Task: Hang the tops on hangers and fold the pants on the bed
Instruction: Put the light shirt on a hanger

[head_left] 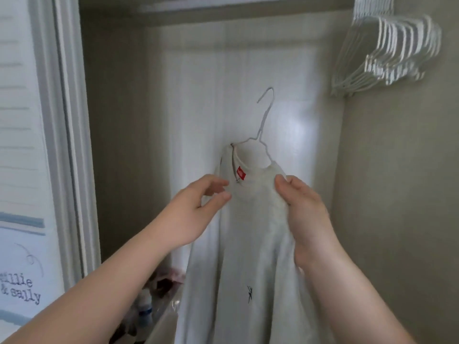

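Observation:
A pale grey top (250,244) with a red neck label and a small dark mark on its front hangs in front of me inside a closet. A white wire hanger (264,125) sticks up out of its neckline, hook free in the air. My right hand (305,214) grips the collar and shoulder fabric on the right side. My left hand (196,207) is at the left shoulder, thumb and fingertips at the cloth edge, fingers loosely curved; whether it pinches the fabric is unclear.
A bunch of several empty white hangers (387,53) hangs at the upper right from the closet rod (223,8). A louvred closet door (29,145) stands at the left. Bottles and bags (154,301) lie low in the closet.

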Available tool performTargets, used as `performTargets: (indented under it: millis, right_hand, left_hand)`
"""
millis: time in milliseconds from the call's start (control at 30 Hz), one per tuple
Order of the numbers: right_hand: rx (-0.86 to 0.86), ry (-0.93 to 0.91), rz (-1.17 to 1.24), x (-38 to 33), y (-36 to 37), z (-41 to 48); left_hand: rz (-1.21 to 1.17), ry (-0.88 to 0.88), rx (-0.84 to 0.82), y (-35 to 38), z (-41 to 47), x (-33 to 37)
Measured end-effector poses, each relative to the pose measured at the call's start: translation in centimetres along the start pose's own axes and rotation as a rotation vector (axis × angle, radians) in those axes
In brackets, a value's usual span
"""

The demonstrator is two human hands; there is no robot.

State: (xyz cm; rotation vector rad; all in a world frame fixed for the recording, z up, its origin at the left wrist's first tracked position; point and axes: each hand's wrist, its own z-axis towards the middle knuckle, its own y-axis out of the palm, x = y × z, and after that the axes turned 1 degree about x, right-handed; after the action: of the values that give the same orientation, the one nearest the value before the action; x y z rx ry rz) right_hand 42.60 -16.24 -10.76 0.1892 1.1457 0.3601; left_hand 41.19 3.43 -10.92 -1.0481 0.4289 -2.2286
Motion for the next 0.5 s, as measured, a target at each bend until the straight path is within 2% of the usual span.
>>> performTargets:
  millis: [233, 500]
  right_hand:
    - [-0.114, -0.192, -0.065, -2.5, 8.2, 10.5]
    - [-0.151, -0.420, -0.116, -8.4, 15.5, 21.0]
  left_hand:
    - [-0.019, 0.065, -0.020, -3.7, 3.8, 3.4]
    - [0.494, 0.002, 0.183, -5.4, 10.9, 4.8]
